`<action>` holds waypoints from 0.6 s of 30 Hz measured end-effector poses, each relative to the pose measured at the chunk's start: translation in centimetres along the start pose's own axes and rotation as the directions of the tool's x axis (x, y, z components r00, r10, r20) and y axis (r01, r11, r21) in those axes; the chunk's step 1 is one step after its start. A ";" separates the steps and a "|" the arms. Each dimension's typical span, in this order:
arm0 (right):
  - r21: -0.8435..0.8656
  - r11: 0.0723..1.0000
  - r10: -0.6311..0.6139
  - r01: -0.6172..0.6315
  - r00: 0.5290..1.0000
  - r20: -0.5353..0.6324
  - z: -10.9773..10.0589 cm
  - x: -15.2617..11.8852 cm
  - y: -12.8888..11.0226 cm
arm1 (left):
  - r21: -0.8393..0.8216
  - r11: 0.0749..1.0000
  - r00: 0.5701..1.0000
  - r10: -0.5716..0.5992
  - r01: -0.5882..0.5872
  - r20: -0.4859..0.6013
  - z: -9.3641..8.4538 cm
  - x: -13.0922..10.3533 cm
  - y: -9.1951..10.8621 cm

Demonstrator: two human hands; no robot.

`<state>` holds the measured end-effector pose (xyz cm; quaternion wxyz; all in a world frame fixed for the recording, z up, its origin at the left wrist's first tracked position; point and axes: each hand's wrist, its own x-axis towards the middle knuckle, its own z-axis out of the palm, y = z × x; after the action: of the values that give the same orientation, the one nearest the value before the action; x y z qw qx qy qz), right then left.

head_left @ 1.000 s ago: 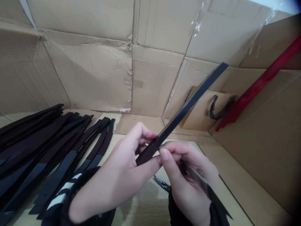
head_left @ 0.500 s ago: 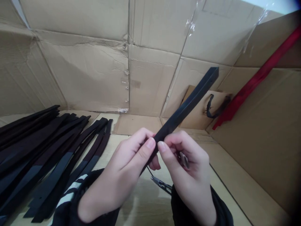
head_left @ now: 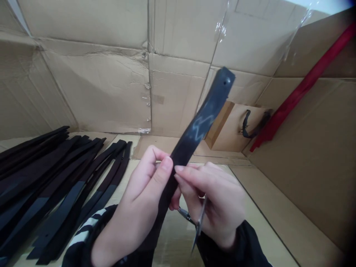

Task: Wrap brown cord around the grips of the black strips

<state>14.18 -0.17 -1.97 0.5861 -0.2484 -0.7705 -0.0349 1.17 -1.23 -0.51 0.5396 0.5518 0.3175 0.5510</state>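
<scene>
A long dark fabric strap (head_left: 194, 128) runs diagonally between my hands, its far end raised, with pale chalk-like marks and a small hole near the tip. My left hand (head_left: 141, 200) grips it, thumb on top and fingers behind. Thumb and forefinger of my right hand (head_left: 214, 200) pinch together at the strap's right edge. A thin metal tool (head_left: 200, 218) is tucked in that hand, its end pointing down; its kind is unclear. Behind the fingers, black-handled thread snips (head_left: 185, 214) are partly hidden. Whether a thread lies in the pinch is too small to tell.
Several similar dark straps (head_left: 63, 193) lie fanned out on the pale table (head_left: 178, 241) at the left. Cardboard walls (head_left: 105, 85) enclose the back and right. A brown paper bag (head_left: 230, 129) with a dark handle stands at the back. A red strip (head_left: 300, 92) hangs right.
The strap has turned so its broader, marked face shows, and its tip has moved left. My right hand has rolled over, and the metal tool in it now points down.
</scene>
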 end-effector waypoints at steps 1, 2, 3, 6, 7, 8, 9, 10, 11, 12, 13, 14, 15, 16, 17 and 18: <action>0.006 1.000 -0.015 0.015 1.000 0.005 0.0 0.1 0.1 | 0.026 1.000 1.000 0.007 -0.007 -0.018 -0.1 0.0 0.1; 0.010 1.000 -0.015 0.015 1.000 0.006 0.1 0.1 0.1 | 0.049 0.999 0.999 0.018 -0.017 -0.031 -0.1 0.0 0.1; 0.015 1.000 -0.005 0.005 1.000 0.004 0.1 0.1 0.2 | 0.062 0.998 0.999 0.033 -0.031 -0.039 -0.2 0.0 0.1; 0.026 0.999 0.019 -0.018 1.000 -0.017 0.3 0.0 0.3 | 0.077 0.996 0.996 0.055 -0.049 -0.076 0.0 0.3 0.2; 0.023 1.000 0.010 -0.009 1.000 -0.028 0.4 -0.1 0.4 | 0.086 0.994 0.993 0.069 -0.060 -0.101 0.2 0.3 0.3; 0.015 1.000 -0.001 0.002 0.999 -0.038 0.5 -0.1 0.5 | 0.099 0.993 0.988 0.084 -0.071 -0.129 0.3 0.4 0.3; -0.001 1.000 -0.013 0.013 0.999 -0.049 0.6 -0.2 0.5 | 0.109 0.991 0.983 0.100 -0.083 -0.157 0.4 0.5 0.3; -0.018 1.000 -0.024 0.023 0.998 -0.056 0.7 -0.2 0.6 | 0.105 0.990 0.978 0.116 -0.098 -0.176 0.4 0.6 0.2; -0.029 0.999 -0.029 0.027 0.998 -0.062 0.9 -0.2 0.6 | 0.085 0.991 0.975 0.119 -0.105 -0.186 0.4 0.6 0.1; -0.029 0.999 -0.023 0.021 0.997 -0.070 1.0 -0.2 0.7 | 0.053 0.994 0.977 0.107 -0.099 -0.185 0.3 0.7 -0.1; -0.020 1.000 -0.009 0.007 0.997 -0.075 1.2 -0.2 0.6 | 0.014 0.996 0.980 0.092 -0.091 -0.174 0.1 0.8 -0.3; -0.004 1.000 0.013 -0.014 0.998 -0.069 1.3 -0.2 0.6 | -0.021 0.996 0.983 0.081 -0.086 -0.166 -0.1 0.9 -0.5; 0.014 0.999 0.037 -0.036 0.998 -0.054 1.4 -0.2 0.5 | -0.047 0.995 0.983 0.074 -0.083 -0.167 -0.3 0.9 -0.8; 0.027 0.998 0.063 -0.062 0.997 -0.035 1.6 -0.3 0.4 | -0.060 0.995 0.981 0.073 -0.084 -0.178 -0.5 0.9 -1.0; 0.031 0.996 0.085 -0.084 0.996 -0.015 1.6 -0.3 0.3 | -0.068 0.993 0.976 0.078 -0.093 -0.201 -0.7 1.0 -1.3; 0.029 0.994 0.101 -0.101 0.995 0.003 1.7 -0.3 0.2 | -0.074 0.992 0.972 0.084 -0.102 -0.222 -0.9 1.0 -1.4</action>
<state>12.81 0.49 -2.84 0.5900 -0.2786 -0.7578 0.0064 0.88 0.23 -1.75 0.4980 0.4789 0.3250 0.6457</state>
